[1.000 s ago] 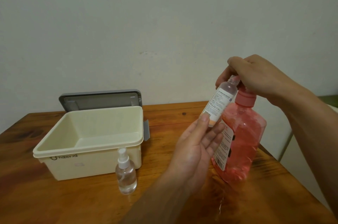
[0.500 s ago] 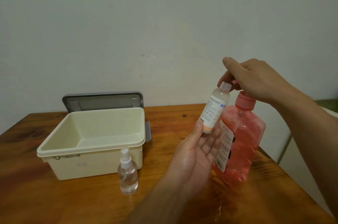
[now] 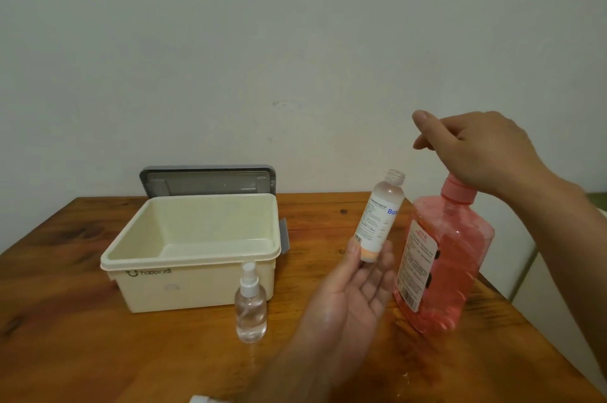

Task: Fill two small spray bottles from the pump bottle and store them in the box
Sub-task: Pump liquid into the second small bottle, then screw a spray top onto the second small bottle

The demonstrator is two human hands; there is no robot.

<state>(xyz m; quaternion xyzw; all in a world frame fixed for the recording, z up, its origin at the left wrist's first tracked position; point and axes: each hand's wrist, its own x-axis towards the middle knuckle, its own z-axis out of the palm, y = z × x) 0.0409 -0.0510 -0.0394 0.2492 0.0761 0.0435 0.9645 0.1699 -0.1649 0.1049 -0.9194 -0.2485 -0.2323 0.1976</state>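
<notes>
- Now, at the bottom edge of the frame, a white cap-like piece (image 3: 200, 398) pokes into view on the table (image 3: 65, 353); too little shows to say what it is.
- Lower centre, the left hand (image 3: 348, 297) is palm-up, thumb and fingertips pinching the base of the labelled bottle (image 3: 379, 218). It is tilted slightly right, with its threaded neck bare and open.
- Left of that hand, the clear spray bottle (image 3: 251, 307) stands upright with its sprayer on, just in front of the box (image 3: 197, 287) and not inside it.
- Right of centre, the pump bottle (image 3: 443, 264) of pink liquid stands on the table, near the labelled bottle but apart from it.
- The box is open and nothing shows inside it.
- Above the pump bottle, the right hand (image 3: 483, 152) covers the pump head, fingers loosely curled and forefinger stretched left. I cannot tell whether it grips anything.
- Furthest back, the grey lid (image 3: 210, 179) leans against the wall behind the box.
- Step in hand, as I judge it: filling the labelled bottle. Its level is hard to read, so next comes either bringing the neck back under the spout or screwing on its sprayer. Then both bottles go into the box.
</notes>
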